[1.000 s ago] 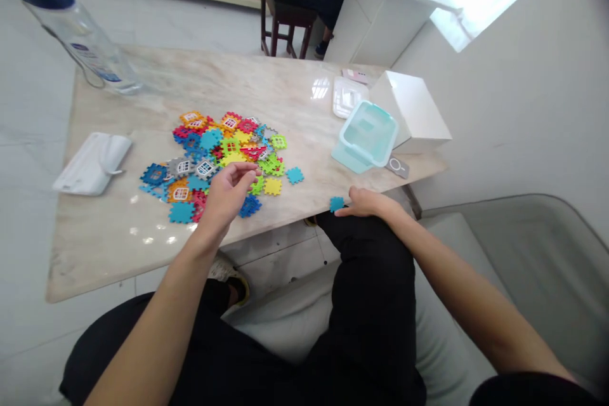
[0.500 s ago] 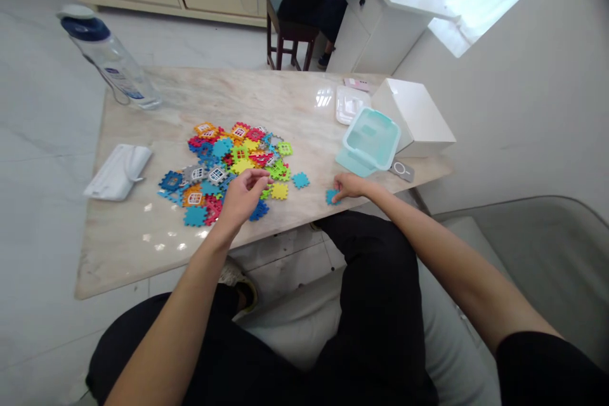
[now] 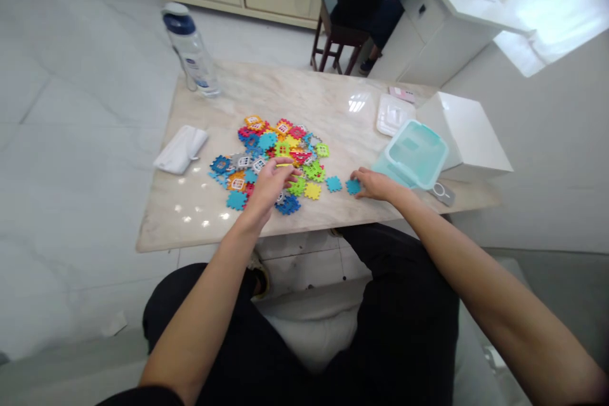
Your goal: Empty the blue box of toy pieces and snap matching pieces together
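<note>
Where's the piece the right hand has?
In the head view, the blue piece is right of the colourful pile, between another blue piece and the aqua tub.

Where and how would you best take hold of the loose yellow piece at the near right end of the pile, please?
I would pinch the yellow piece by its near toothed edge, coming from the seated person's side. It seems to lie flat, with bare tabletop before that edge, while green pieces sit close on its left and far sides.
</note>
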`<state>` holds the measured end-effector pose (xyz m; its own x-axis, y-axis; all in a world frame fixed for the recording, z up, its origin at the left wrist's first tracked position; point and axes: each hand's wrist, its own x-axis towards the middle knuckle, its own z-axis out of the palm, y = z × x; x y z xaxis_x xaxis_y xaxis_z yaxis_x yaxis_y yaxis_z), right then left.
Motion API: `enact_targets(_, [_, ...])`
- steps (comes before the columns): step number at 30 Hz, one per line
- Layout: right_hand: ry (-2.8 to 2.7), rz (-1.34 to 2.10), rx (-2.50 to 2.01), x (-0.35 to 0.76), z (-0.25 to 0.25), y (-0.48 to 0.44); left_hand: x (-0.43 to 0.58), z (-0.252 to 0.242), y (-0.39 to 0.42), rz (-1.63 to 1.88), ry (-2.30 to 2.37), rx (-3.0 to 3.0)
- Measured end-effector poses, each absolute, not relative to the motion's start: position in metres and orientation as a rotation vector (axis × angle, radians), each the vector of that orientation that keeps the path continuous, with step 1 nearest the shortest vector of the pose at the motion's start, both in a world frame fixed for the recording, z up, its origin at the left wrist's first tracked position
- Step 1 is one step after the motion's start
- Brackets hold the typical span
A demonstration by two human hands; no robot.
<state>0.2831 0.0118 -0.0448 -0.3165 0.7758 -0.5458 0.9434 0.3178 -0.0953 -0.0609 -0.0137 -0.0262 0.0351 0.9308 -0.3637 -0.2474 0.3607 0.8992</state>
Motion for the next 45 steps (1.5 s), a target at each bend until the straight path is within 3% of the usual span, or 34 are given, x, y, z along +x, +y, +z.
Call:
enact_targets(9, [2.144, -0.399, 1.552, 0.273, -0.038, 0.022, -0.084, -0.013, -0.024, 1.099, 1.089, 0.684])
enact_targets(23, [2.104, -0.689, 1.462, 0.284, -0.05, 0.014, -0.098, 0.002, -0.021, 1.098, 1.055, 0.551])
enact_targets(39, [2.277, -0.36, 1.293, 0.27, -0.04, -0.015, -0.077, -0.007, -0.016, 1.037, 1.084, 0.597])
enact_targets(45, [2.359, -0.332, 1.481, 0.273, -0.038, 0.003, -0.067, -0.013, -0.009, 1.033, 1.086, 0.616])
